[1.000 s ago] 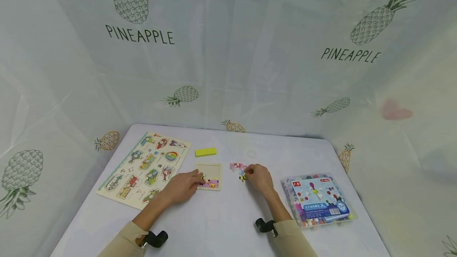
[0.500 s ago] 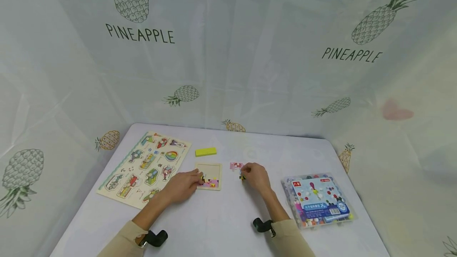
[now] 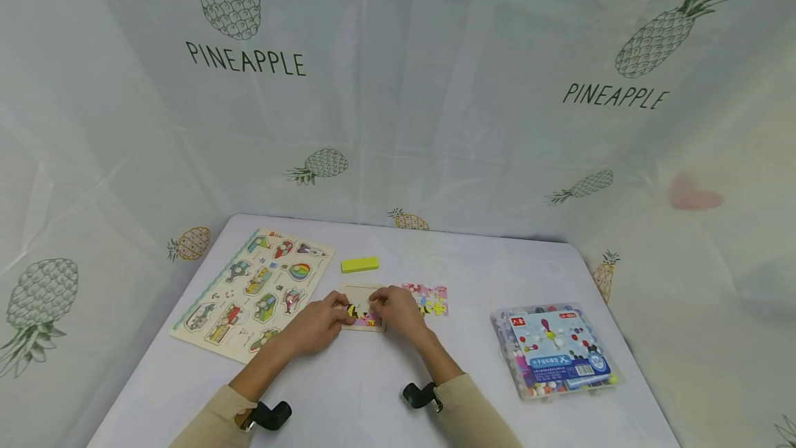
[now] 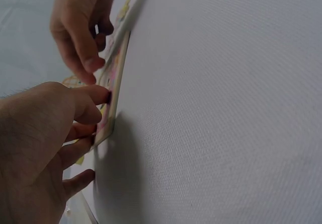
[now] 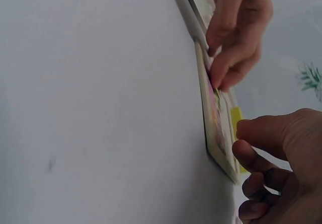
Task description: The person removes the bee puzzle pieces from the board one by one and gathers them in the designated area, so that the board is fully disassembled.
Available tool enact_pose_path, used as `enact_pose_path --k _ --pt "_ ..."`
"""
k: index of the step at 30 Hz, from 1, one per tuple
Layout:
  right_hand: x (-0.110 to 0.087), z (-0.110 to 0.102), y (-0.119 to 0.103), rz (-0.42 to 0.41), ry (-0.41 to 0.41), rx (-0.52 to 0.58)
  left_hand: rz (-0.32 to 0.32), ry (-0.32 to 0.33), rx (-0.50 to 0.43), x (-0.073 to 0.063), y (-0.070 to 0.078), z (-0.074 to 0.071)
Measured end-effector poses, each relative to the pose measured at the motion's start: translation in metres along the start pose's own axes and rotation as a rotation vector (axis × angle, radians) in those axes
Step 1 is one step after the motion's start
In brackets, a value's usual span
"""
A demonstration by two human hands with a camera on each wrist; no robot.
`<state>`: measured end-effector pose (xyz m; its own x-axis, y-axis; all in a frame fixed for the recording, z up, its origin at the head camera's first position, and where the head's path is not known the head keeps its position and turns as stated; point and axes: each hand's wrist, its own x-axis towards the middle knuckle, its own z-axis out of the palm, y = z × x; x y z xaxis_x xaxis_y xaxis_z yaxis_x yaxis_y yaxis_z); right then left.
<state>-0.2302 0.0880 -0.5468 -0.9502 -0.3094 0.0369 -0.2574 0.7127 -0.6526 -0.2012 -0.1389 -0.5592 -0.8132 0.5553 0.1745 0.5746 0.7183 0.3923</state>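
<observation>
A small square wooden puzzle tray (image 3: pixel 363 287) lies in the middle of the table, with pink, yellow and black pieces (image 3: pixel 367 320) along its near side. My left hand (image 3: pixel 318 323) holds the tray at its left side; its fingertips touch a black-and-yellow piece (image 3: pixel 352 311) there. Over the tray's right part is my right hand (image 3: pixel 398 308), thumb and index finger (image 5: pixel 251 126) close together in a pinch; the puzzle piece between them is hidden by the fingers. Just right of this hand, more loose puzzle pieces (image 3: pixel 435 299) lie grouped on the table.
A yellow block (image 3: pixel 359 265) sits behind the tray. To the left lies a large picture board (image 3: pixel 255 296) with vehicle shapes. On the right stands a clear plastic box (image 3: pixel 553 351) of colourful balls. A pineapple-print curtain (image 3: pixel 398 109) surrounds the table (image 3: pixel 336 399).
My right hand has moved left from the loose pieces to over the tray, uncovering the pieces it had been hiding. My left hand has stayed at the tray's left side.
</observation>
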Motion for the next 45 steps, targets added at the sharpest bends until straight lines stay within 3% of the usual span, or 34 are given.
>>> enact_pose_path --k 8,14,21,33,45 --pt "0.009 0.017 -0.007 -0.003 -0.041 -0.064 0.013 0.027 0.029 -0.004 -0.003 -0.002" --pt "0.010 0.022 -0.013 -0.057 -0.037 -0.088 0.019 0.026 0.026 -0.005 -0.004 -0.002" --pt "0.011 0.025 -0.016 -0.043 -0.036 -0.120 0.020 0.026 0.022 -0.004 -0.004 -0.002" --pt "0.010 0.024 -0.019 0.007 -0.059 -0.031 0.009 0.021 0.032 -0.005 -0.002 -0.004" --pt "0.012 0.023 -0.023 0.030 0.002 0.113 -0.006 0.005 0.014 -0.005 -0.003 -0.004"
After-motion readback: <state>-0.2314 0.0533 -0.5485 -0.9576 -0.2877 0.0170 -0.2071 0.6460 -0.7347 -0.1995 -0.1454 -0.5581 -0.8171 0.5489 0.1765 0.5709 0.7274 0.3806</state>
